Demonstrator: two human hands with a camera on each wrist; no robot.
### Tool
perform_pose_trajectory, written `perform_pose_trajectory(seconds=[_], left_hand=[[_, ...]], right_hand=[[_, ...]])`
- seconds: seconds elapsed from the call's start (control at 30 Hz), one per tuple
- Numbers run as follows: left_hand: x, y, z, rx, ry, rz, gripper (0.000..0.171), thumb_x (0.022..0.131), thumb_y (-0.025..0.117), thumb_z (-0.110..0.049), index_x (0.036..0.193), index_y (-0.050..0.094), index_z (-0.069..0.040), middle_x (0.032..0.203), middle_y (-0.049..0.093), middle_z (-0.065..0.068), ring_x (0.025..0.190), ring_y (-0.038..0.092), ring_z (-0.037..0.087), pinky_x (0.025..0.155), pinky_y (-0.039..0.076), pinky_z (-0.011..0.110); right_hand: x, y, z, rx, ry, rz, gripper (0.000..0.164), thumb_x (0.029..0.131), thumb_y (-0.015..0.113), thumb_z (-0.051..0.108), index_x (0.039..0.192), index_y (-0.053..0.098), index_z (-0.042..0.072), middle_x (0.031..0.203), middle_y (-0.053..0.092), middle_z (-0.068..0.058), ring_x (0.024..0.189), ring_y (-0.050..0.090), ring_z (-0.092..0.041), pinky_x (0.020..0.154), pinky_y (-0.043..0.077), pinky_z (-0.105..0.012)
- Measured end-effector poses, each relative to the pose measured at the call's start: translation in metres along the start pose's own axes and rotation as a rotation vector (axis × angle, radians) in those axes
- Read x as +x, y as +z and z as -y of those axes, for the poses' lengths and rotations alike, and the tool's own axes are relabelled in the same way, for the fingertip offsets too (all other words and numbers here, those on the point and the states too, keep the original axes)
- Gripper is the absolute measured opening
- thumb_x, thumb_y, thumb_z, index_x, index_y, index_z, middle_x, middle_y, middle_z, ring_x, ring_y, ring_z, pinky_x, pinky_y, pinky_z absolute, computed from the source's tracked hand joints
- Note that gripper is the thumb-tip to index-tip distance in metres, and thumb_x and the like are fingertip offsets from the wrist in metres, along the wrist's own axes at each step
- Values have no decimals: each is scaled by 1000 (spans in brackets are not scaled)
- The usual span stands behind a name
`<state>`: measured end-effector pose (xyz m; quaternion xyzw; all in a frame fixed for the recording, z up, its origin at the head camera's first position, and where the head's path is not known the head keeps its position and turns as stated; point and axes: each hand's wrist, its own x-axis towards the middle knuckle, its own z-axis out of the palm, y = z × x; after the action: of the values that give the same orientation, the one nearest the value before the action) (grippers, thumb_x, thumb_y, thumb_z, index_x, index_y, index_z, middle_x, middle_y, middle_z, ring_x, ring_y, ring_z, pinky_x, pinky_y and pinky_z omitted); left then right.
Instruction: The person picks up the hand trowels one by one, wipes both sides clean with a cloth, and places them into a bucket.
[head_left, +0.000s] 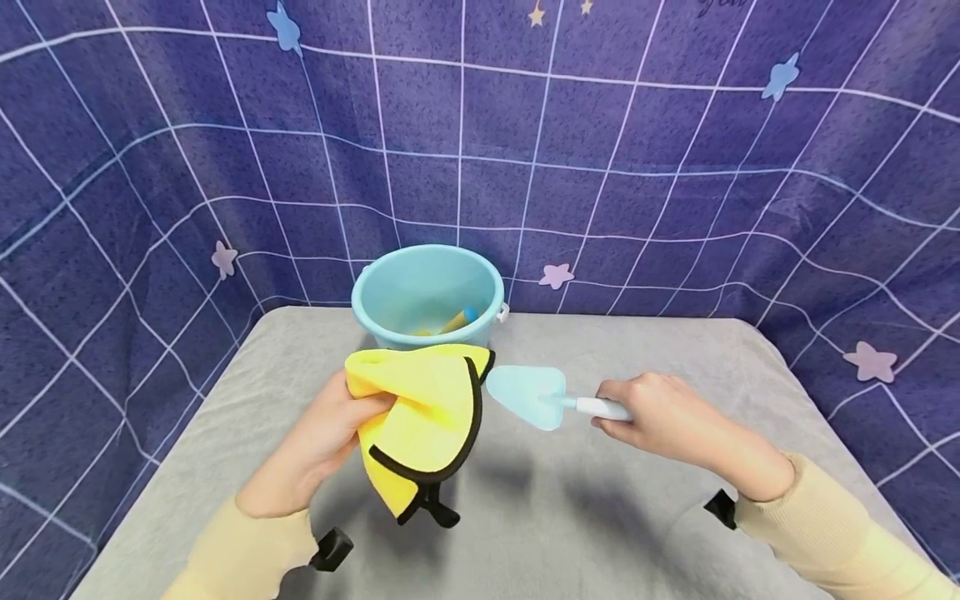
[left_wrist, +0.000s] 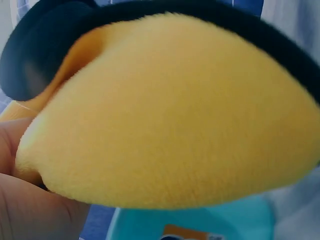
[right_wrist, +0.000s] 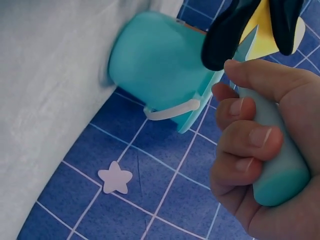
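My left hand (head_left: 326, 442) grips a yellow cloth (head_left: 427, 408) with black edging, folded and hanging above the table. A black strap-like end dangles below it. The cloth fills most of the left wrist view, hiding much of what lies beyond. In my right hand (head_left: 667, 417) is a small trowel (head_left: 528, 396) with a pale blue blade pointing left toward the cloth. My fingers wrap around its handle (right_wrist: 280, 160), which ends in a teal butt in the right wrist view. Behind the cloth stands a light blue bucket (head_left: 386, 283), its lower front partly covered.
Inside the bucket lies a yellow stick-like thing with a blue end (head_left: 461, 319); its kind is unclear. A white bucket handle (right_wrist: 172, 110) hangs at the side. Grey fabric covers the table (head_left: 622, 346). A purple grid-patterned curtain (head_left: 585, 167) with stars surrounds the back and sides.
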<state>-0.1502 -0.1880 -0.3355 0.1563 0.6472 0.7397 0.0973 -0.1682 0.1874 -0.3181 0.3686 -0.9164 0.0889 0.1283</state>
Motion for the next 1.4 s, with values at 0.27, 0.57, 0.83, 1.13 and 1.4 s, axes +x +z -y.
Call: perform_pose_trajectory(seconds=[0.27,0.57,0.83,1.13,1.4], left_hand=[[-10,-8,-15,104,114,-12,29,89,55,3,105,66,-19,95,68,-4,81,67,12,70,56,27],[-15,-25,-27,133,235,-90,41,85,53,13,108,66,-17,97,69,-6,83,66,8,73,54,22],[-17,-53,-34,148,293,-274,45,80,55,18,106,68,-16,95,69,-7,82,63,5,72,51,16],[-15,-71,-41,245,291,-516,36,77,63,15,106,68,-6,92,68,-7,83,57,7,70,47,14],[-3,-83,-35,425,281,-820,32,76,63,11,103,70,-4,82,67,-11,79,57,9,68,46,16]], right_hand=[[11,1,0,98,46,-39,17,77,74,17,81,58,17,56,45,14,46,34,2,39,31,-17],[40,-2,-3,77,14,-150,19,73,79,20,80,62,16,61,52,10,50,40,-4,44,36,-20],[65,-10,-3,37,15,-204,17,73,79,24,82,68,15,63,56,8,50,44,-7,45,38,-24],[88,-14,-1,86,63,-207,16,75,77,25,84,70,13,64,59,6,52,47,-8,47,40,-26],[112,-14,3,129,63,-229,11,76,67,17,85,69,11,64,57,5,51,47,-10,48,40,-27]])
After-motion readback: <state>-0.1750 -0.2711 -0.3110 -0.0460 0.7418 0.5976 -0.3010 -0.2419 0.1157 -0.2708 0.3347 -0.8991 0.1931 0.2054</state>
